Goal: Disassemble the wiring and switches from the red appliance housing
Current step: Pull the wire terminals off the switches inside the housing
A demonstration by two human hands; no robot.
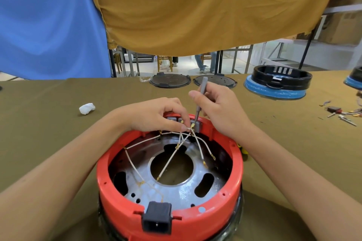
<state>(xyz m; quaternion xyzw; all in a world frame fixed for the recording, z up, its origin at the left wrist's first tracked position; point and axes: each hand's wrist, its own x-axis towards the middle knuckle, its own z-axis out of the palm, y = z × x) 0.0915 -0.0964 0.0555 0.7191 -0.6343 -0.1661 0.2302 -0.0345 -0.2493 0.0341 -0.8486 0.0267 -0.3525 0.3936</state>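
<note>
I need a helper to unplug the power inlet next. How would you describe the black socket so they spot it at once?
Find the red housing in front of the person. On its near rim sits the black socket, a boxy block with a rectangular opening, unlike the grey switch block at the far rim.

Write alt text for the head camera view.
A person's right hand holds a gray screwdriver to a terminal at the far rim of an upturned red appliance housing, while the left hand pinches the white wires beside it. A black power socket sits at the near rim.
</note>
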